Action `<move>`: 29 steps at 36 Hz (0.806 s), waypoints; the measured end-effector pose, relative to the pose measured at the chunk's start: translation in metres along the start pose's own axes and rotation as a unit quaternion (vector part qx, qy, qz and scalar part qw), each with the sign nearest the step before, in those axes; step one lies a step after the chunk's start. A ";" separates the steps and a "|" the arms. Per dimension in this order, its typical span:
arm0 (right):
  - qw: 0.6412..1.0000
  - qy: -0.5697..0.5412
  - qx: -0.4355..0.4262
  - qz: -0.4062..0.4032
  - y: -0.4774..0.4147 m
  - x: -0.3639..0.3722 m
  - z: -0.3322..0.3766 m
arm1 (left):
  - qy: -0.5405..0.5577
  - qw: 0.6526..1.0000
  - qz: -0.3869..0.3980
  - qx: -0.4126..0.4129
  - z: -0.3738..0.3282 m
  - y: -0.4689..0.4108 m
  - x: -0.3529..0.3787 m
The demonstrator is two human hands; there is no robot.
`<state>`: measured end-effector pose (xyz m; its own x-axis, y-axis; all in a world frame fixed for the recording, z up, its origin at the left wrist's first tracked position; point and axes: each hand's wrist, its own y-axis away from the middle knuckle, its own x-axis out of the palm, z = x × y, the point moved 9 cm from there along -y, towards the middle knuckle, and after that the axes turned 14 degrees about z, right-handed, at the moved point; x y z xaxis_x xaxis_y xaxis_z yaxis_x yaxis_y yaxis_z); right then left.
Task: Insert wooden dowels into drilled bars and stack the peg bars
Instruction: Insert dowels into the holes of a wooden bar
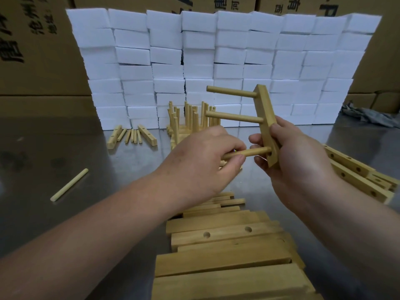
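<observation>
My right hand (290, 156) grips a drilled wooden bar (265, 109) held nearly upright above the table. Two dowels stick out of it to the left. My left hand (203, 161) pinches a third dowel (253, 153) whose end sits in the bar's lowest hole. A stack of finished peg bars (190, 118) stands behind my hands, pegs pointing up. Several drilled bars (227, 234) lie in a pile at the near edge. More drilled bars (355, 172) lie to the right.
A loose dowel (69, 184) lies on the steel table at the left. Two bars and several dowels (132, 135) lie further back left. A wall of white foam blocks (216, 61) stands behind, with cardboard boxes around it. A grey rag (368, 115) lies at the far right.
</observation>
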<state>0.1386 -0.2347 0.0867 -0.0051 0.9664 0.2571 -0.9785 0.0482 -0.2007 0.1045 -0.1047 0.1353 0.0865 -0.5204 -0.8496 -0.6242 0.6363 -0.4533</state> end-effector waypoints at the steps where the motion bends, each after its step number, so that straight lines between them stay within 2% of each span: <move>1: 1.000 -0.004 0.000 -0.002 0.000 0.000 0.000 | -0.001 1.000 0.004 0.002 -0.001 0.000 0.001; 13: 0.998 -0.055 -0.016 -0.012 0.001 0.000 0.009 | -0.073 0.996 0.047 0.025 -0.010 0.000 0.006; 21: 0.999 -0.024 -0.030 0.011 0.005 0.008 0.011 | -0.133 0.988 0.048 0.068 -0.018 0.000 0.000; 29: 0.998 -0.011 -0.052 0.026 0.011 0.013 0.012 | -0.127 0.989 0.041 0.070 -0.023 0.002 -0.001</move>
<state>0.1256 -0.2252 0.0993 -0.0615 0.9626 0.2640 -0.9500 0.0247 -0.3112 0.0851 -0.1161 0.1412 0.2435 -0.3145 -0.9175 -0.5257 0.7522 -0.3973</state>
